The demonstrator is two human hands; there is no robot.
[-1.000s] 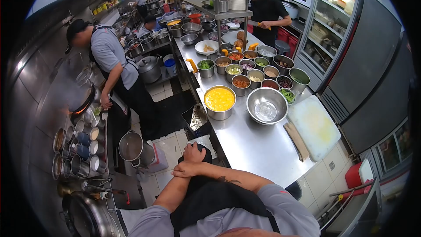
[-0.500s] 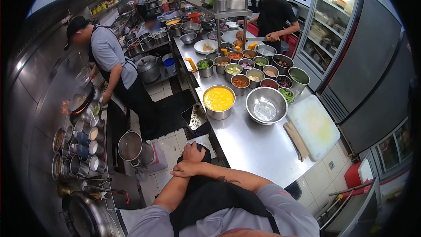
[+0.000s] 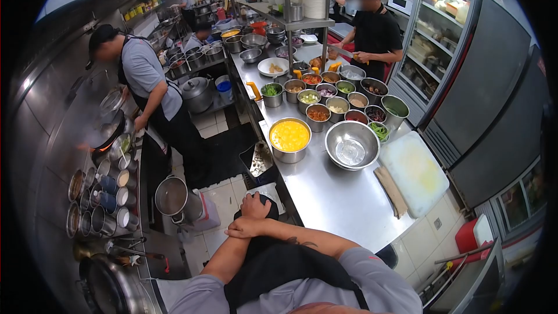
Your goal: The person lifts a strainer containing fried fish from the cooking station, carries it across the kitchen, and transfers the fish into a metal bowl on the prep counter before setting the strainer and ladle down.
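Note:
My left hand [image 3: 254, 204] lies over a rounded black thing [image 3: 271, 208] in front of my black apron [image 3: 285, 261]; its fingers look curled, and what they hold, if anything, is hidden. Crossing over from the right, my right hand [image 3: 243, 227] is closed on my left wrist. Both hands are left of the steel counter [image 3: 343, 203], touching nothing on it. Nearest on that counter stand a pot of yellow liquid [image 3: 290, 136] and an empty steel bowl [image 3: 352, 144]. A folded brown cloth [image 3: 390, 192] lies beside a white cutting board [image 3: 414, 171].
Several pots of chopped ingredients [image 3: 318, 114] crowd the counter's far part. A person in grey [image 3: 142, 70] works at a smoking wok [image 3: 110, 134] on the left. Across the counter, a person in black [image 3: 375, 35] holds a knife. A large pot [image 3: 172, 196] stands at lower left.
Flames seen at the wok half a second ago have shrunk. The person in black has shifted right and now bends over a board with the knife. My hands have kept their pose.

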